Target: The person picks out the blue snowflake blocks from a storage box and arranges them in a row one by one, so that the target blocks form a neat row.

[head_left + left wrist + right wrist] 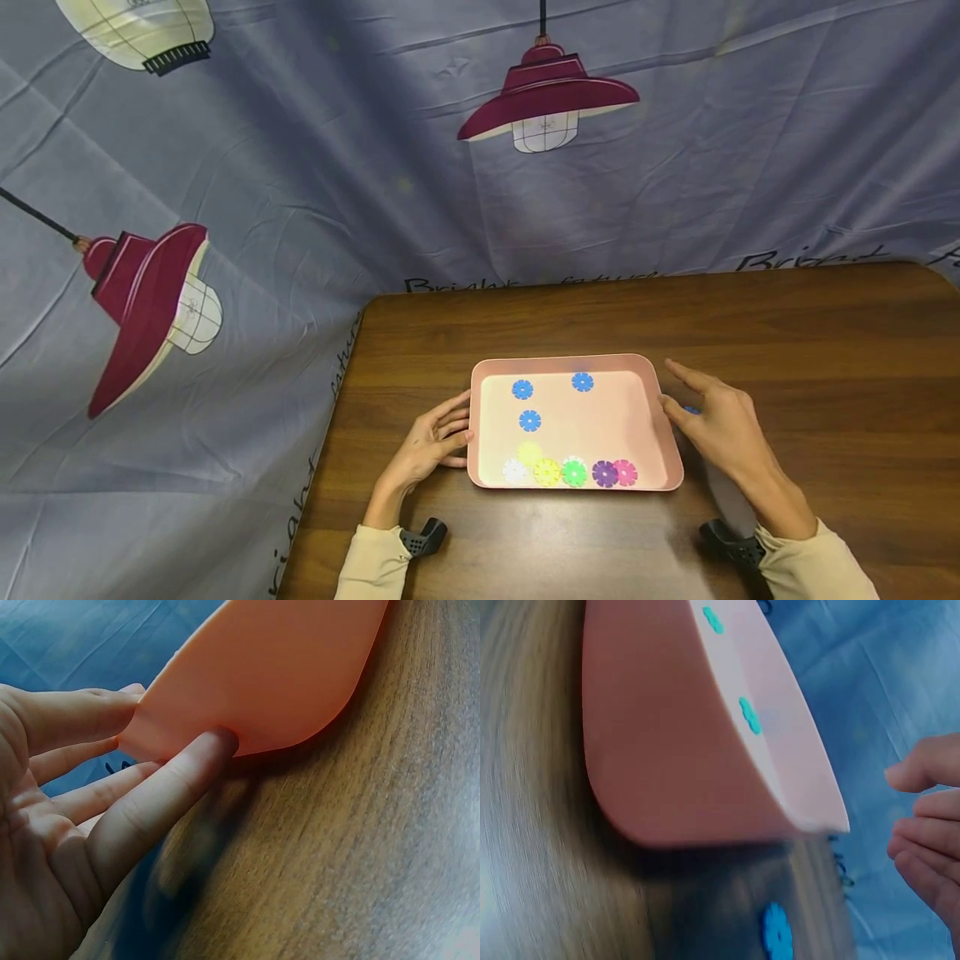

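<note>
While the left hand (429,446) touches the left end of the pink tray (600,421) with its fingers spread, we see the right hand (722,421) just beside the tray's right end, thumb and fingers parted and holding nothing. The relation we judge to matter most is there: 1 loose blue disc (778,932) lies just right of the tray, nearer the right hand, which partly hides it in the head view. The tray's long axis runs from hand to hand. Toward the tray's far side we count 3 blue discs (529,420); toward its near side sit 6 more, among them a green disc (574,472) and a purple disc (605,473) that meets a pink disc (627,472). Under the tray we see a brown wooden table (840,400); beyond the tray hangs a grey-blue curtain (360,150) printed with 2 dark red lamps (547,92).
</note>
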Motion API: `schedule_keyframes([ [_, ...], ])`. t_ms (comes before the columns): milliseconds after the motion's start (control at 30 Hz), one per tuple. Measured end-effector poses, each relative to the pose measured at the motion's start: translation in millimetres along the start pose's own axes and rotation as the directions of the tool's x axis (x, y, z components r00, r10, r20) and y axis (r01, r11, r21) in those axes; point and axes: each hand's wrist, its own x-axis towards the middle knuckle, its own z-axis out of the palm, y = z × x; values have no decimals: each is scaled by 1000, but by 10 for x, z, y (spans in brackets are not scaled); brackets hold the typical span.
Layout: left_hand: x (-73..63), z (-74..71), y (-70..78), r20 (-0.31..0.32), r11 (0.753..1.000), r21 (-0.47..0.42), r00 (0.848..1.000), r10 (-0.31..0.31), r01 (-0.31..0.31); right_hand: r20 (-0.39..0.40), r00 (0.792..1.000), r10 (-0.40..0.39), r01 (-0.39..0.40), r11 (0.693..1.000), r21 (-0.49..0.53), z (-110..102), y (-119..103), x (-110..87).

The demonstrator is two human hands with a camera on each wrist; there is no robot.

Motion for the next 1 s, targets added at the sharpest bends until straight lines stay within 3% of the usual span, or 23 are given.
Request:
schedule_keyframes([
  [233,12,-7,-8,4,1000,-5,1000,15,-15,39,997,-67,66,998,17,185,-167,37],
  [733,5,-29,-10,-3,1000,-19,1000,10,-10,152,984,-97,93,995,33,508,-446,86],
  [1000,15,-24,-24,-3,999,-37,1000,8,-8,169,977,-131,119,990,81,715,-586,97],
])
